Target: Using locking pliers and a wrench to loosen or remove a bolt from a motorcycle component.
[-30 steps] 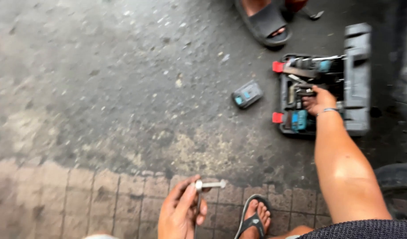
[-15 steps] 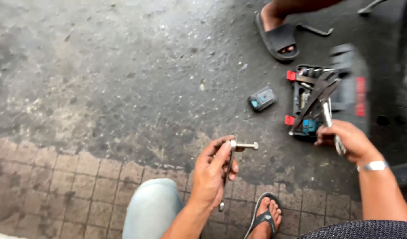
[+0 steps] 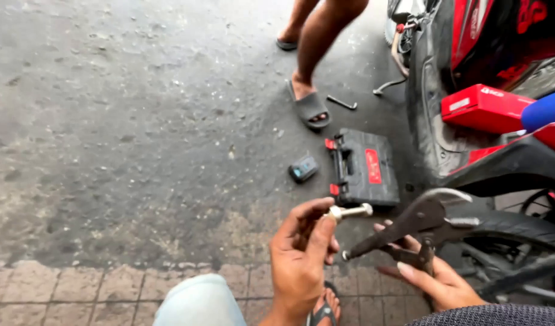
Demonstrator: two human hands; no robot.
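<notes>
Head view: right hand (image 3: pixel 431 274), back from the toolbox (image 3: pixel 363 169), now grips pliers (image 3: pixel 419 232) beside the left hand (image 3: pixel 301 256) pinching its bolt (image 3: pixel 350 212).

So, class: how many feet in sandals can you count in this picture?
3: one foot in a dark sandal mid-frame, another sandal behind it near the top, and one sandalled foot at the bottom edge. Others may be hidden.

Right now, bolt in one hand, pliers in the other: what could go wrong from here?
1. The left hand pinches the bolt by one end only; it might slip out and roll across the rough pavement.
2. The locking pliers lie loosely across the right hand, near the left fingers; a pinch looks possible.
3. Another person's sandalled foot stands close to the tool case and the hex key; either might be kicked or tripped over.
</notes>
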